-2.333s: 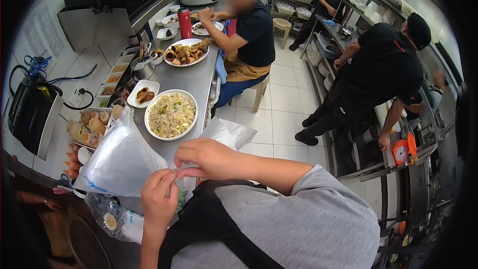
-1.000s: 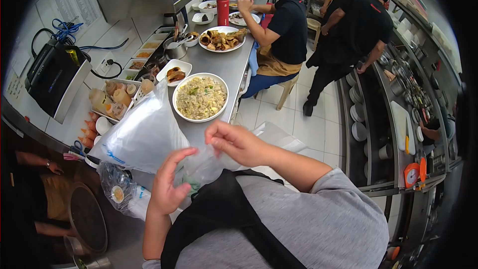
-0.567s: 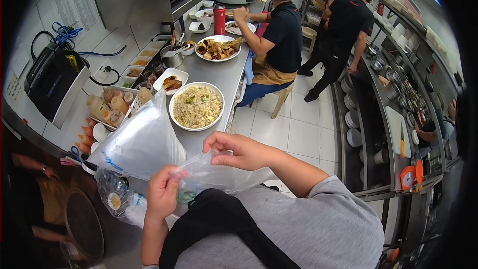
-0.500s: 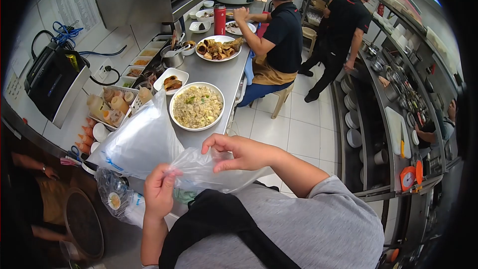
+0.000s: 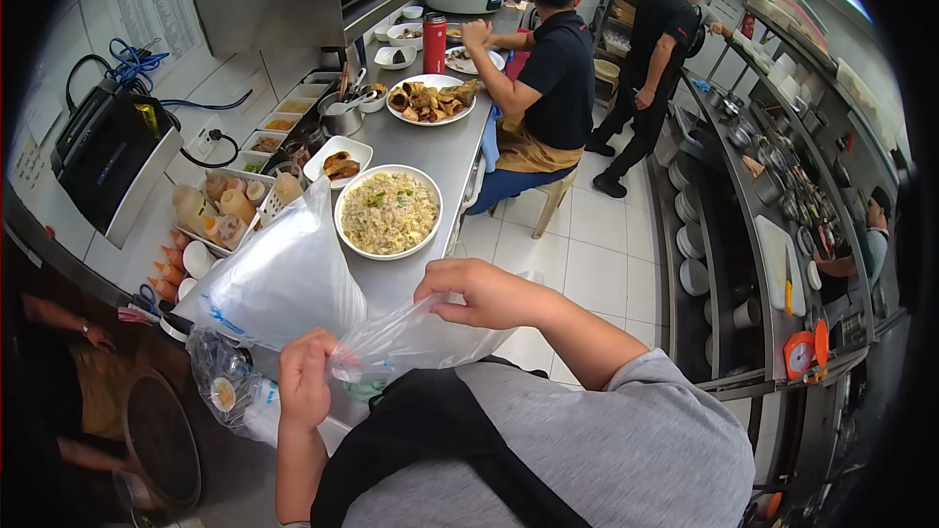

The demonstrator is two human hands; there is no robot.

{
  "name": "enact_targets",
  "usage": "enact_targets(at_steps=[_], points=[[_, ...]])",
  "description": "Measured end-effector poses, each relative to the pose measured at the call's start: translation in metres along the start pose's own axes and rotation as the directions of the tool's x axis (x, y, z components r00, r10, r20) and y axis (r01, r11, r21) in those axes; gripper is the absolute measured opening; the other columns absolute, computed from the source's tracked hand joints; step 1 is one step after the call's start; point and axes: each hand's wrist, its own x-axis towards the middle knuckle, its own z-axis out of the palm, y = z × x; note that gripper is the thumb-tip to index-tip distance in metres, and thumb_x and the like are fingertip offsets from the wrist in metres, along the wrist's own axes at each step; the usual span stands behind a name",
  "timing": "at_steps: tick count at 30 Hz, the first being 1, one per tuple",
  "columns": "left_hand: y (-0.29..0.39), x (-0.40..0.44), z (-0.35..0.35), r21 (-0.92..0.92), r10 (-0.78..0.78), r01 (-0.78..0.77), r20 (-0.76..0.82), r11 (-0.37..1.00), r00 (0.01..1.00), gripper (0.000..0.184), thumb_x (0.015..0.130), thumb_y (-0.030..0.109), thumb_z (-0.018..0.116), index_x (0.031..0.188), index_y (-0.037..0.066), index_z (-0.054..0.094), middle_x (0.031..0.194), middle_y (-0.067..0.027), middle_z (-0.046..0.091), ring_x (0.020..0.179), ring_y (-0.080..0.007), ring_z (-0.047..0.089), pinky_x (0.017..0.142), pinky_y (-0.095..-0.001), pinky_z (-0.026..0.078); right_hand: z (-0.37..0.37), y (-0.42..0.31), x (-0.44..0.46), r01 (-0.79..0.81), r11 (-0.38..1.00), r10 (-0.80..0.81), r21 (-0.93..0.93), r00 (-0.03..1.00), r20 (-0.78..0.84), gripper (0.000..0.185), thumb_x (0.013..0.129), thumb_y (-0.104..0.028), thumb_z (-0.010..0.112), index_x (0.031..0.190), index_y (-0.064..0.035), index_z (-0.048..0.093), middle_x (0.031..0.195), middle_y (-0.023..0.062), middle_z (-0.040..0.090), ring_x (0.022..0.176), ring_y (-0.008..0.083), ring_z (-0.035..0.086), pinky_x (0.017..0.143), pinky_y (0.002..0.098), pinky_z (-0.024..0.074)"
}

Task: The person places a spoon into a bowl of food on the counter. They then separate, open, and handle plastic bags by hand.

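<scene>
Left hand (image 5: pixel 305 378) first: I see its fingers folded in against the thumb, closed on one end of a clear plastic bag (image 5: pixel 391 342). The right hand (image 5: pixel 479 293) is arched higher, its thumb and fingers bent into a narrow pinch at the upper edge of the same film. With the hands set apart like this, the bag spans the gap between them, in front of the wearer's chest; I judge that two opposed grips suit film this thin, since it would sag from one. A greenish patch shows low on it, by the black strap (image 5: pixel 435 440), but glare and creases leave me unable to say whether that lies inside the bag or behind it.

Beside the left forearm, a crumpled clear wrapper (image 5: pixel 224 393) sits on the counter's near end. Just beyond the hands, a larger pale plastic bag (image 5: pixel 279 269) stands peaked, presumably put there for easy reach.

Further on, a white bowl (image 5: pixel 388 256) of rice rests on the steel counter (image 5: pixel 386 277), with a square dish (image 5: pixel 364 154) touching or nearly touching it. Squeeze bottles (image 5: pixel 196 210) crowd a rack by the wall, upright and apart from the food, likely to spare counter space. Past a white platter (image 5: pixel 430 124) and a red bottle (image 5: pixel 434 44), I see a seated person (image 5: pixel 562 59), and a standing co-worker (image 5: pixel 657 49) farther back.
</scene>
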Motion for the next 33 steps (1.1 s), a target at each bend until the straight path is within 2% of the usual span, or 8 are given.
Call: enact_targets(at_steps=[5,8,13,17,22,29,31,33], points=[[0.003,0.006,0.012,0.158,-0.162,0.158,0.011,0.975,0.987,0.017,0.084,0.017,0.063,0.083,0.000,0.066,0.090,-0.0090,0.061,0.069,-0.0174,0.054,0.059,-0.0285,0.041,-0.001,-0.003,-0.001,0.073,0.997,-0.075,-0.017,0.991,-0.109,0.017,0.078,-0.001,0.061,0.095,-0.0056,0.062,0.089,0.0085,0.055,0.088,0.0257,0.055,0.076,0.0348,0.0456],[0.006,0.008,0.022,0.277,0.109,-0.167,0.212,0.946,0.971,0.018,0.077,0.011,0.068,0.091,0.001,0.067,0.093,-0.0093,0.063,0.076,-0.0177,0.059,0.063,-0.0269,0.046,0.001,-0.005,-0.001,0.141,0.987,-0.150,-0.074,0.977,-0.149,0.019,0.076,0.001,0.062,0.093,-0.0078,0.063,0.086,0.0065,0.052,0.088,0.0243,0.052,0.077,0.0345,0.0438],[0.003,0.009,0.021,0.329,-0.442,0.331,0.368,0.885,0.818,0.025,0.074,0.012,0.069,0.099,0.007,0.067,0.117,-0.0103,0.055,0.090,-0.0187,0.059,0.062,-0.0275,0.048,0.004,-0.012,-0.002,0.200,0.976,-0.209,-0.081,0.971,-0.117,0.023,0.071,0.002,0.065,0.091,-0.0097,0.064,0.086,0.0047,0.051,0.088,0.0242,0.050,0.078,0.0348,0.0436],[0.014,0.014,0.022,0.406,-0.474,0.342,0.290,0.848,0.832,0.029,0.071,0.008,0.068,0.100,0.008,0.067,0.113,-0.0066,0.055,0.091,-0.0174,0.055,0.070,-0.0270,0.046,0.003,-0.016,-0.004,0.231,0.963,-0.244,-0.136,0.965,-0.091,0.023,0.070,0.003,0.066,0.090,-0.0100,0.064,0.087,0.0042,0.051,0.089,0.0240,0.050,0.078,0.0346,0.0439],[0.031,0.016,0.021,0.204,0.196,-0.232,0.183,0.951,0.963,0.030,0.071,0.008,0.071,0.100,0.005,0.066,0.095,-0.0091,0.061,0.092,-0.0196,0.057,0.080,-0.0310,0.043,0.002,-0.013,-0.004,0.144,0.974,-0.169,-0.174,0.975,-0.144,0.021,0.073,-0.002,0.065,0.093,-0.0100,0.063,0.084,0.0055,0.054,0.085,0.0246,0.054,0.076,0.0351,0.0452],[0.013,0.013,0.026,0.478,-0.100,-0.044,0.271,0.877,0.957,0.023,0.083,0.006,0.058,0.105,0.002,0.061,0.099,-0.0127,0.063,0.088,-0.0267,0.061,0.083,-0.0310,0.045,0.005,-0.011,0.002,0.078,0.992,-0.095,-0.096,0.978,-0.185,0.015,0.077,-0.008,0.065,0.092,-0.0087,0.062,0.077,0.0068,0.056,0.079,0.0250,0.057,0.074,0.0354,0.0454],[0.004,0.017,0.021,0.292,0.156,-0.169,0.067,0.941,0.985,0.023,0.084,0.004,0.054,0.106,0.002,0.059,0.093,-0.0126,0.062,0.082,-0.0226,0.061,0.079,-0.0307,0.046,0.001,-0.014,-0.001,0.010,0.976,0.012,-0.218,0.995,0.100,0.013,0.080,-0.012,0.065,0.092,-0.0082,0.062,0.079,0.0069,0.059,0.082,0.0233,0.058,0.075,0.0336,0.0452],[-0.002,0.011,0.019,0.014,0.028,-0.027,-0.053,1.000,0.998,0.021,0.083,0.002,0.053,0.103,0.001,0.061,0.092,-0.0115,0.062,0.081,-0.0191,0.061,0.077,-0.0299,0.047,0.007,-0.006,-0.001,0.072,0.953,-0.014,-0.294,0.981,0.193,0.013,0.081,-0.015,0.065,0.091,-0.0085,0.062,0.078,0.0073,0.059,0.080,0.0213,0.058,0.074,0.0324,0.0447]])
